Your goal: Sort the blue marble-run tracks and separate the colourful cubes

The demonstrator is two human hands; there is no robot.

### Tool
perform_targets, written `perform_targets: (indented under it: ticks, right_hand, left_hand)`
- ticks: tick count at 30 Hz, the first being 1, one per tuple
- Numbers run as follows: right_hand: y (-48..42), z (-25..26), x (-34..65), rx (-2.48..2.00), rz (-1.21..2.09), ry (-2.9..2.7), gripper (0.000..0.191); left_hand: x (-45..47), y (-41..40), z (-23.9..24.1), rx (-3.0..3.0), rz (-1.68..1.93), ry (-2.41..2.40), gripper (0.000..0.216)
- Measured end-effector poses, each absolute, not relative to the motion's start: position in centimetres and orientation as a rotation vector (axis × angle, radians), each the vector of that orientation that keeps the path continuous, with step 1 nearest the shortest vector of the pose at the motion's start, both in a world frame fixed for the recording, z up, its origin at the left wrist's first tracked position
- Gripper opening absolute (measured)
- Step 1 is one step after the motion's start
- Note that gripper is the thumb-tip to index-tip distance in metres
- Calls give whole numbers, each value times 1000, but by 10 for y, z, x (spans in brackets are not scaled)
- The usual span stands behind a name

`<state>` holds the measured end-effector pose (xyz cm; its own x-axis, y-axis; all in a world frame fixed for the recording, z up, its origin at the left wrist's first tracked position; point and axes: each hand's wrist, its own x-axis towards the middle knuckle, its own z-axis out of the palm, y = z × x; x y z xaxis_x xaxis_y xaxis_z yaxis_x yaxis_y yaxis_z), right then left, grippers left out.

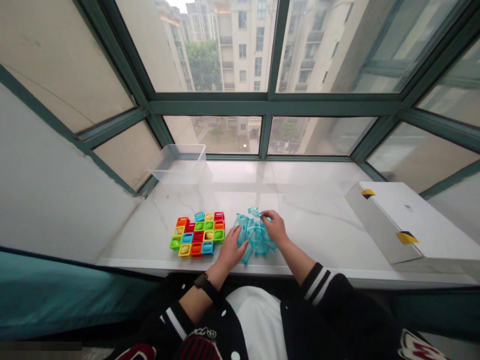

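A heap of translucent turquoise plastic pieces (257, 240) lies on the white sill in front of me. My left hand (231, 247) rests against the heap's left side, fingers apart, with nothing seen in its grip. Pinched in my right hand (275, 227) is a small translucent turquoise plastic piece (254, 212), at the heap's far edge. The exact shape of that piece is too small to make out. Just left of my left hand sit rows of small square plastic blocks (198, 236) in red, orange, yellow, green and blue.
A clear plastic bin (182, 167) stands at the back left by the window. On the right lies a large white box (416, 220) with yellow and black tabs. Green window frames (262, 107) border the marble-patterned sill (315, 200), whose front edge runs close to my body.
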<state>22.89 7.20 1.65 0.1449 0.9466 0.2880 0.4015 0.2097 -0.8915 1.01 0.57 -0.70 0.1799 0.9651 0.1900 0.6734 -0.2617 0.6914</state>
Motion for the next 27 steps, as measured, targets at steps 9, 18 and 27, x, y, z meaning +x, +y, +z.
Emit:
perform_targets:
  ticks: [9, 18, 27]
  right_hand:
    - [60, 33, 242, -1211, 986, -1106, 38]
    - [17, 52, 258, -1140, 1063, -1265, 26]
    - [-8, 79, 256, -1055, 669, -1736, 22]
  left_hand:
    - [6, 7, -8, 2077, 792, 1564, 47]
    - [18, 22, 56, 1841, 979, 1389, 35]
    - [50, 16, 80, 1658, 1005, 1146, 41]
